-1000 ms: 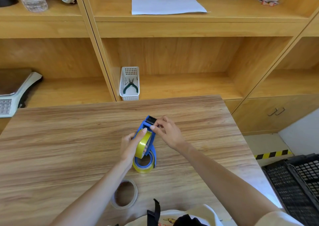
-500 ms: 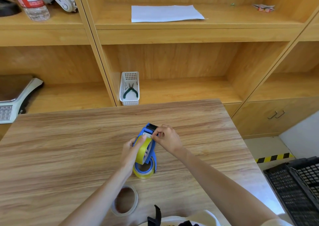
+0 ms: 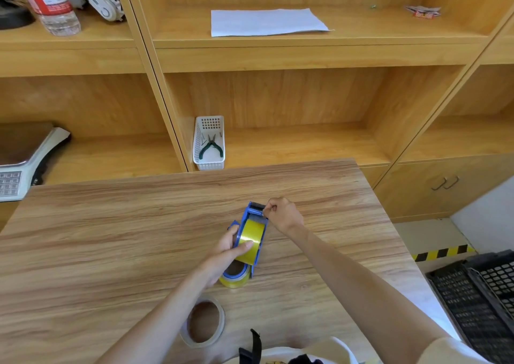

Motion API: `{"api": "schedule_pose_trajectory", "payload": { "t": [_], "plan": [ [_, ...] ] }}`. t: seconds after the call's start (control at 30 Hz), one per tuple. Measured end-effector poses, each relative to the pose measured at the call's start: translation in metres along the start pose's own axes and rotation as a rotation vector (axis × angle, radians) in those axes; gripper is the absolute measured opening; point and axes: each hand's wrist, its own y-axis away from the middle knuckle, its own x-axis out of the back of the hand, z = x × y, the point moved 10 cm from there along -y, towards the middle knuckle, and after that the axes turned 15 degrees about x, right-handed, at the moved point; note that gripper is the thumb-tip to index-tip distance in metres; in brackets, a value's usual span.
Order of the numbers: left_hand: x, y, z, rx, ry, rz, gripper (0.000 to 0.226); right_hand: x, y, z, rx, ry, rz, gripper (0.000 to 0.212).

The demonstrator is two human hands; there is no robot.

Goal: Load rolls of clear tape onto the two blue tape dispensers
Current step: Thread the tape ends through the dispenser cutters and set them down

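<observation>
A blue tape dispenser point(image 3: 253, 212) is held above the wooden table point(image 3: 111, 238) with a yellowish clear tape roll point(image 3: 251, 237) seated in it. My left hand point(image 3: 226, 249) grips the dispenser body, thumb pressed on the roll. My right hand point(image 3: 282, 214) pinches the tape end at the dispenser's black cutter head. Under them a second blue dispenser lies flat on the table with its own tape roll point(image 3: 233, 277), largely hidden by my left hand. A near-empty roll point(image 3: 204, 322) with a brown core lies close to me.
A white basket point(image 3: 209, 143) with green pliers stands on the shelf behind the table. A weighing scale point(image 3: 22, 160) sits on the left shelf, a paper sheet point(image 3: 267, 22) on the upper shelf. A black crate point(image 3: 478, 294) is on the floor at right.
The held dispenser has turned so the roll's yellow face points up at me. My right hand moved from the roll's top to the cutter head. The camera tilted slightly down.
</observation>
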Motion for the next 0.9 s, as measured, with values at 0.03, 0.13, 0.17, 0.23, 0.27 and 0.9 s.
{"api": "schedule_pose_trajectory", "payload": {
  "t": [0.03, 0.13, 0.17, 0.23, 0.27, 0.9],
  "plan": [
    [-0.001, 0.001, -0.002, 0.012, -0.013, -0.022, 0.066, 0.000, -0.001, 0.000, -0.004, 0.011, -0.004, 0.014],
    [-0.002, -0.008, -0.010, 0.025, 0.026, -0.061, 0.074, 0.002, -0.002, 0.001, -0.020, 0.017, 0.019, 0.014],
    [-0.002, -0.008, -0.012, 0.045, 0.064, -0.043, 0.083, 0.001, -0.002, 0.001, -0.025, 0.014, 0.024, 0.014],
    [0.003, -0.010, -0.012, 0.080, 0.174, 0.019, 0.081, -0.002, -0.004, -0.002, -0.014, 0.001, 0.025, 0.014],
    [0.005, -0.007, -0.009, 0.089, 0.234, 0.058, 0.057, -0.004, -0.004, -0.005, 0.001, -0.004, 0.023, 0.013],
    [-0.015, -0.006, 0.010, -0.025, 0.098, -0.166, 0.052, 0.006, -0.022, -0.001, -0.032, -0.018, 0.089, 0.018]
  ]
}}
